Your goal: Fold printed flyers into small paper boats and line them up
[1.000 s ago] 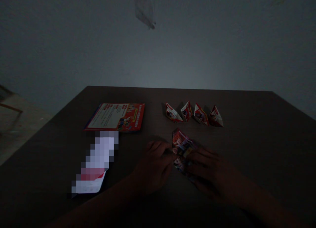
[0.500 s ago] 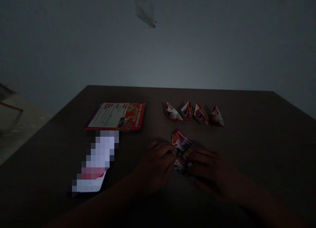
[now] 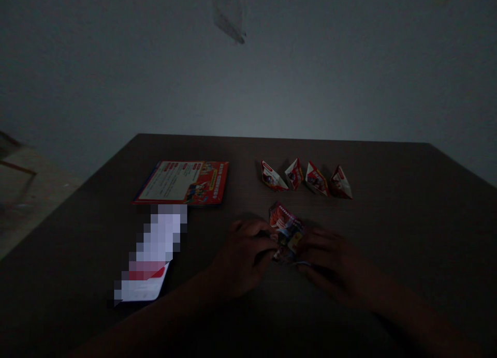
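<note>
A folded sheet of printed paper (image 3: 287, 227) lies on the table between my two hands, its picture side up. My left hand (image 3: 244, 252) pinches its left edge with fingers and thumb closed. On the other side, my right hand (image 3: 330, 265) grips the right and near edge, where the paper's lower edge bends up a little. My fingertips and the dim light hide parts of the sheet. Behind it stands a row of several small folded paper boats (image 3: 317, 179), red and white.
A stack of red printed booklets or sheets (image 3: 166, 184) lies at the back left of the dark table (image 3: 240, 151). Closer on the left is a phone with a lit, blurred screen (image 3: 149, 285). A clear plastic bag (image 3: 229, 11) hangs on the wall behind.
The near part of the paper is bent up more and shows less of its printed face. My hands have shifted slightly. Everything else stays in place.
</note>
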Demonstrator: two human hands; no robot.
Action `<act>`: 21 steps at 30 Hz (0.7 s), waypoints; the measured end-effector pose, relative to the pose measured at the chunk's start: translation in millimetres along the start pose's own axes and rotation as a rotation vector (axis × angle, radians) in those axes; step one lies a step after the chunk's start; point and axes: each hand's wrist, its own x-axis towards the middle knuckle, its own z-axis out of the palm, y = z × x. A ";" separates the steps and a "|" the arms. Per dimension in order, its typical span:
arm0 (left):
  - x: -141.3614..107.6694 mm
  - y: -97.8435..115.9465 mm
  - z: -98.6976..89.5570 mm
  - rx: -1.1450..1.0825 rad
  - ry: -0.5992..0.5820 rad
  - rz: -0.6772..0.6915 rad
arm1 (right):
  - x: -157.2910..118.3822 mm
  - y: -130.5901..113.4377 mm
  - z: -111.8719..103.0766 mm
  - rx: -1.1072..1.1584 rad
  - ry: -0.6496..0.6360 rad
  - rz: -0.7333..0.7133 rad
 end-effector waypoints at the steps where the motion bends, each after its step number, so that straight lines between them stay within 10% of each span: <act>1: 0.0 0.0 -0.3 0.001 -0.004 -0.003 | -0.3 0.5 0.7 0.001 0.003 0.005; 21: 3.4 4.1 -0.5 -0.022 0.010 -0.075 | 7.3 -0.3 15.4 -0.053 0.088 0.392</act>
